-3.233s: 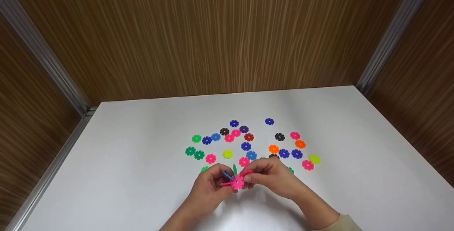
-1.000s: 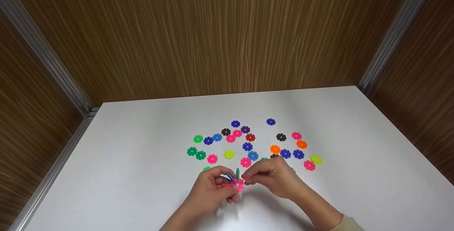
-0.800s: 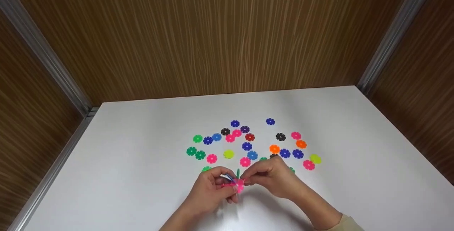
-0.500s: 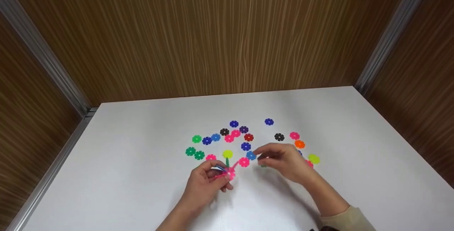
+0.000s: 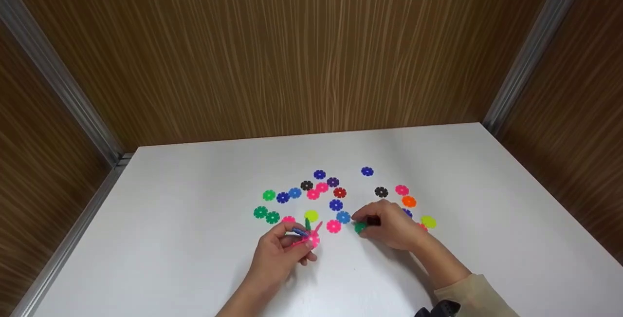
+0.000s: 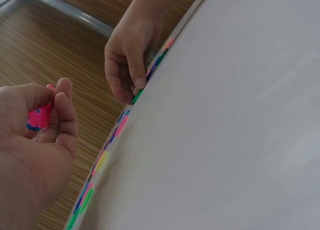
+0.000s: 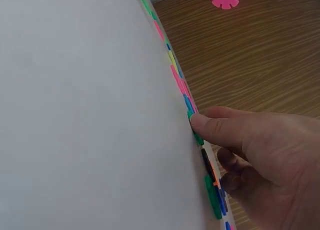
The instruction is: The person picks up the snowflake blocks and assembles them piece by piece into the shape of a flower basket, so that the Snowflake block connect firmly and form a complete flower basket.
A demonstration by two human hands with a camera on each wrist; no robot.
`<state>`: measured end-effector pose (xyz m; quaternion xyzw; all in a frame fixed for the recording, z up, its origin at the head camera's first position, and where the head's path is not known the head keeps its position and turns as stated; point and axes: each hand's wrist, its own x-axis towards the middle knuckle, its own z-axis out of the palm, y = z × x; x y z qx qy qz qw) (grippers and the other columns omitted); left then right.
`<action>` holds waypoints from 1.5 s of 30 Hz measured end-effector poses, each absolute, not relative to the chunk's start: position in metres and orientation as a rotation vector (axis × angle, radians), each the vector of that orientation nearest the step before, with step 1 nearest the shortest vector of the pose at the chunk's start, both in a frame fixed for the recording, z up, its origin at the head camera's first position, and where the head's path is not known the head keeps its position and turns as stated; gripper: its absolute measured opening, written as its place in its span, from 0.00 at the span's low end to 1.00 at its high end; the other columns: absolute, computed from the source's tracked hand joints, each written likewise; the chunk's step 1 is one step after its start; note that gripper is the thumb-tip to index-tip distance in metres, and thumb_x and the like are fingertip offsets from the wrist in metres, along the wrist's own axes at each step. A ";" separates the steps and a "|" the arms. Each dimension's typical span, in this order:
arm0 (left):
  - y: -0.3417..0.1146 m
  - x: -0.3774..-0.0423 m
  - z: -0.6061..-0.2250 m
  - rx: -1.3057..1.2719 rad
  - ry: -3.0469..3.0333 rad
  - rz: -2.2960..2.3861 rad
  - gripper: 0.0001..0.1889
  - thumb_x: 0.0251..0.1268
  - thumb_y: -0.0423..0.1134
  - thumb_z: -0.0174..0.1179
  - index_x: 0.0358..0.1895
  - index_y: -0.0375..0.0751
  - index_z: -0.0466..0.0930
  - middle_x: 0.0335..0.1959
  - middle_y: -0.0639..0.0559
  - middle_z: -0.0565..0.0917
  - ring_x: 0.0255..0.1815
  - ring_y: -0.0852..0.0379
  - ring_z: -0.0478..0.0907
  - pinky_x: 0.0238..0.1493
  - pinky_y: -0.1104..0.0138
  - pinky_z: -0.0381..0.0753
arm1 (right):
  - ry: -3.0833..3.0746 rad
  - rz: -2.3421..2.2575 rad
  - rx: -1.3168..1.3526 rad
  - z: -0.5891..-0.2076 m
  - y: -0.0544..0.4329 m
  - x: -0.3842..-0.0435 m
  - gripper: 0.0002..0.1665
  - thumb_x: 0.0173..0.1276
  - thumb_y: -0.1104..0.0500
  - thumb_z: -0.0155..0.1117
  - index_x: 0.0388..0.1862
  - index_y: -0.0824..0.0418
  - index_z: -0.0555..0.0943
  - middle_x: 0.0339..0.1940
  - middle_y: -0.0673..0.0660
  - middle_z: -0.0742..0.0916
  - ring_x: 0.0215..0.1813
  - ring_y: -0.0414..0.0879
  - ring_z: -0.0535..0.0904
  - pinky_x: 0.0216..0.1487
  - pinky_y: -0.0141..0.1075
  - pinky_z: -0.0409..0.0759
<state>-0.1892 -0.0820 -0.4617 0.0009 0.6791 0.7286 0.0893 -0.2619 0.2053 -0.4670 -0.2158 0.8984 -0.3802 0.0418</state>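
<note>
My left hand [image 5: 278, 254] holds a small cluster of slotted plastic snowflake discs above the table, thumb and fingers pinching it. A pink disc [image 5: 313, 239] faces up in that cluster, with a green disc [image 5: 307, 224], a blue disc [image 5: 300, 233] and pink ones standing out edge-on from its rim. My right hand [image 5: 398, 228] is down on the tabletop, its thumb and index finger at the edges of a loose green disc [image 5: 360, 228]. In the right wrist view the thumb lies against that green disc [image 7: 196, 130]. The right hand hides some discs behind it.
Many loose discs lie flat on the white table [image 5: 185, 239], among them a yellow disc [image 5: 311, 215], a light blue disc [image 5: 343, 217], a pink disc [image 5: 333, 226] and a black disc [image 5: 381, 192]. Wood-grain panels [image 5: 311, 54] enclose the table's back and sides.
My right hand has let go of the pink disc joined to the cluster and moved right and forward to the loose green disc. My left hand has shifted slightly left with the cluster.
</note>
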 end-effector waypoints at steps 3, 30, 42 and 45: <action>-0.080 -0.189 -0.462 -0.031 2.034 2.141 0.15 0.69 0.29 0.70 0.56 0.40 0.80 0.43 0.45 0.89 0.36 0.49 0.90 0.41 0.65 0.88 | 2.682 -1.241 -0.663 -0.464 0.203 -0.257 0.13 0.66 0.66 0.78 0.47 0.54 0.92 0.43 0.48 0.89 0.45 0.47 0.82 0.46 0.32 0.84; -0.078 -0.180 -0.458 0.098 1.872 2.252 0.16 0.66 0.29 0.73 0.53 0.32 0.80 0.46 0.39 0.90 0.39 0.45 0.91 0.43 0.65 0.89 | 2.302 -1.836 -0.940 -0.443 0.155 -0.216 0.08 0.68 0.69 0.75 0.45 0.65 0.92 0.40 0.56 0.93 0.41 0.51 0.92 0.47 0.41 0.90; -0.084 -0.182 -0.456 0.170 1.842 2.254 0.17 0.67 0.32 0.73 0.55 0.32 0.80 0.46 0.38 0.90 0.39 0.46 0.91 0.43 0.66 0.88 | 2.376 -1.685 -0.947 -0.435 0.158 -0.219 0.13 0.70 0.66 0.75 0.52 0.59 0.91 0.47 0.55 0.93 0.46 0.49 0.91 0.51 0.38 0.89; -0.087 -0.185 -0.457 0.110 1.873 2.281 0.18 0.67 0.32 0.73 0.56 0.33 0.79 0.47 0.38 0.90 0.41 0.45 0.90 0.45 0.65 0.88 | 2.455 -1.583 -0.850 -0.441 0.167 -0.233 0.17 0.70 0.64 0.75 0.57 0.58 0.89 0.52 0.55 0.91 0.51 0.49 0.89 0.55 0.37 0.87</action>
